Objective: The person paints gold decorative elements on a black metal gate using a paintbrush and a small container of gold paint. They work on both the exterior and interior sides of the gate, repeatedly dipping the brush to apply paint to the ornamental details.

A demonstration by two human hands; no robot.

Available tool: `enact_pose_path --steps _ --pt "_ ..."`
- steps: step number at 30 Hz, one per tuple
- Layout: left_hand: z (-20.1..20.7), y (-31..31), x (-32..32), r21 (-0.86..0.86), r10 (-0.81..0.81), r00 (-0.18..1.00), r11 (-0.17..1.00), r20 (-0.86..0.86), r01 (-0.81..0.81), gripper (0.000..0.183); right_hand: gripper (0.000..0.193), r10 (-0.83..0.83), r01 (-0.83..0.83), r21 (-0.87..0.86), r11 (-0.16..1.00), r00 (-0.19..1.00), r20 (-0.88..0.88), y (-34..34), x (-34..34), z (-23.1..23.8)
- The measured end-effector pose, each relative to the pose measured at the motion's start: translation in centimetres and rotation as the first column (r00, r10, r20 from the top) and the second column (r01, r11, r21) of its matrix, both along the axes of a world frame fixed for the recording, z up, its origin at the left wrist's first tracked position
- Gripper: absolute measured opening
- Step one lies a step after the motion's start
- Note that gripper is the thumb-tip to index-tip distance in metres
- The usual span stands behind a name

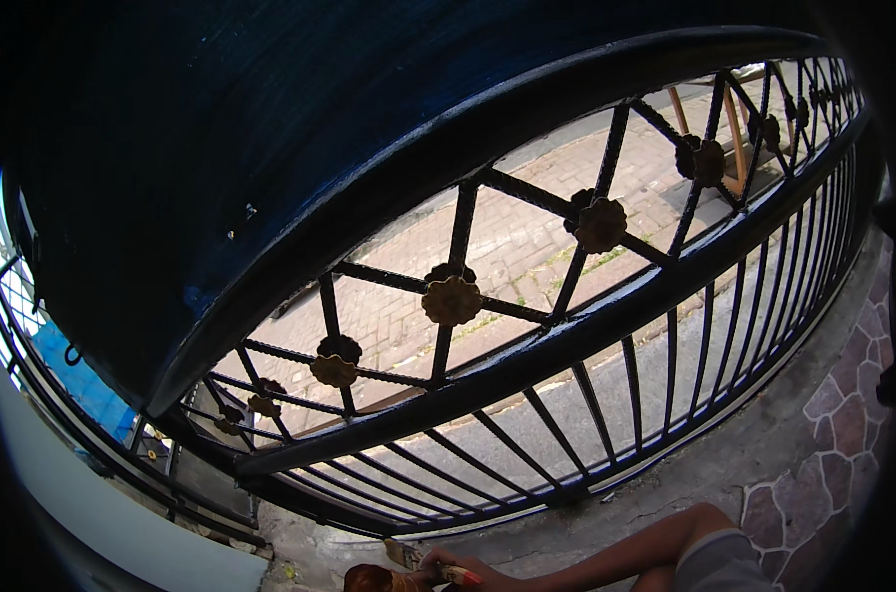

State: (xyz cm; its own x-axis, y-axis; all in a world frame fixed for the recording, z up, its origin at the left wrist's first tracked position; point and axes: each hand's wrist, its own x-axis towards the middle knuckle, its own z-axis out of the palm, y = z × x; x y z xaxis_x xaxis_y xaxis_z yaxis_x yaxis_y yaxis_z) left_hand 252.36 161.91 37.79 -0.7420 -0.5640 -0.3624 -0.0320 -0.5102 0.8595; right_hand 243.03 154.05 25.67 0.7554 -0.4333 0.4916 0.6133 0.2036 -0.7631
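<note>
"Firstly, which edges bound the working space?"

"Across the view runs a black gate [566,337], curved by the lens, with a dark blue panel [290,109] above its lattice and upright bars [595,412] below. Round rosettes [453,300] mark the lattice crossings; brick paving [394,259] shows through. At lower left, a pale wall [112,508] closes that side."

"Where is there room for the hand to move?"

"Between the gate's bottom rail and the forearm [606,553] lies a strip of concrete [655,483], widening rightward until it meets stone flooring [827,488]. The bars leave narrow gaps; the lower limit of the view cuts close beneath the hand."

"And the brush relative to the fingers?"

"The brush [402,554] is at bottom centre. The right hand [465,562] pinches its handle, fingers closed together around it; the pale bristles project leftward beyond the fingertips, and the red-marked handle slants back to the right beneath the knuckles. Whether the bristles touch the gate cannot be told."

"What adjoins it?"

"Just left of the hand, a glossy reddish-brown object [371,579], partly cut off. The left hand cannot be made out, so its fingers' state cannot be told."
</note>
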Motion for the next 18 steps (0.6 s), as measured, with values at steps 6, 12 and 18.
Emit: enact_pose_path --steps 6,12,18 --pt "2.3 -1.0 1.4 -0.007 0.123 0.992 0.992 0.025 -0.122 0.073 0.074 -0.115 0.117 -0.088 0.989 0.993 0.019 -0.5 -0.1 -0.6" --pt "2.5 -0.8 1.3 -0.035 0.181 0.983 0.983 0.036 -0.18 0.072 0.077 0.007 -0.01 0.066 0.998 0.999 0.046 -0.4 -1.0 0.0" --pt "0.9 0.7 1.6 -0.055 0.22 0.975 0.974 0.029 -0.218 0.072 0.07 -0.02 0.02 0.005 1.0 0.998 -0.067 -0.2 -2.6 0.9"
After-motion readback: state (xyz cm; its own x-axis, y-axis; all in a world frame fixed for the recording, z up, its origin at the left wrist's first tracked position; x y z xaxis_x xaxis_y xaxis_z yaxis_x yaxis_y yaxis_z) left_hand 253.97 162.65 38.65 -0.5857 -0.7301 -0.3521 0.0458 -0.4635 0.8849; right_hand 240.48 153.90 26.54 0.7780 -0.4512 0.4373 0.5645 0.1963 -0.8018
